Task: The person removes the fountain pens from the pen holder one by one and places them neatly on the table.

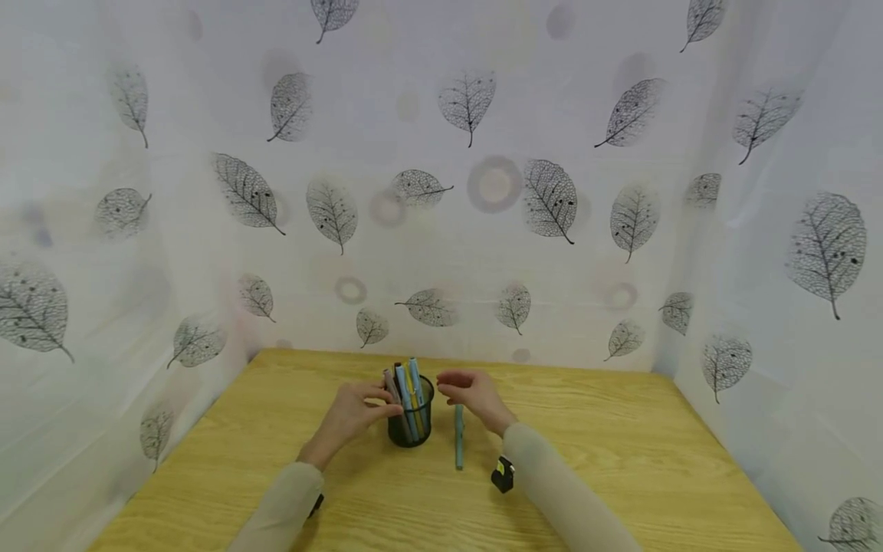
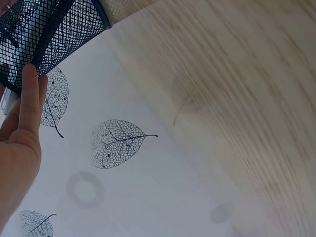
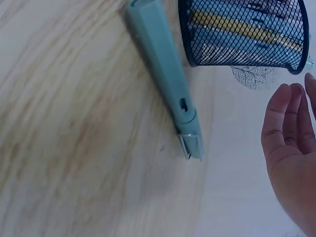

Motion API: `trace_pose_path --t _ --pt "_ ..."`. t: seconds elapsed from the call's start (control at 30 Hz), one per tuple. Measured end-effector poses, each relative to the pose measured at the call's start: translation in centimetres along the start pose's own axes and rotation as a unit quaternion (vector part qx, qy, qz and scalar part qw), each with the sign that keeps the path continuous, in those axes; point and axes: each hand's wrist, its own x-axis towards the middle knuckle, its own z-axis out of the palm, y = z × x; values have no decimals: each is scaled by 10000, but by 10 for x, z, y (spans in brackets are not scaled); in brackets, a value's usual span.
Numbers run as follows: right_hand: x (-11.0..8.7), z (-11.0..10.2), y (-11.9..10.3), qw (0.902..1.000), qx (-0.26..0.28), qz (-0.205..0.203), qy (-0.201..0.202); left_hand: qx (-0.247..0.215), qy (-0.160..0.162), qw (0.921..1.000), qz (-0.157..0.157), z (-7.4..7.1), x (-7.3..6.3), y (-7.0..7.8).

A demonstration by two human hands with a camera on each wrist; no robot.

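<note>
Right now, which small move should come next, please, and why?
Probably lower the right hand to the teal pen: that hand holds nothing, and the pen lies on the table beside the mesh holder, where other pens stand.

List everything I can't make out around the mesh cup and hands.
Head view: the lower ends of the standing pens, obscured by the mesh cup.
Head view: most of the black device at the left wrist, hidden by the left sleeve.
Left wrist view: part of the left hand, beyond the left edge.
Right wrist view: part of the right hand, beyond the right edge.
</note>
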Motion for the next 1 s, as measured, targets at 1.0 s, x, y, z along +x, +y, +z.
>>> trace_pose_path --t 1.0 --pt "13 22 -28 9959 -677 -569 171 186 -34 9998 59 -1 1 1"
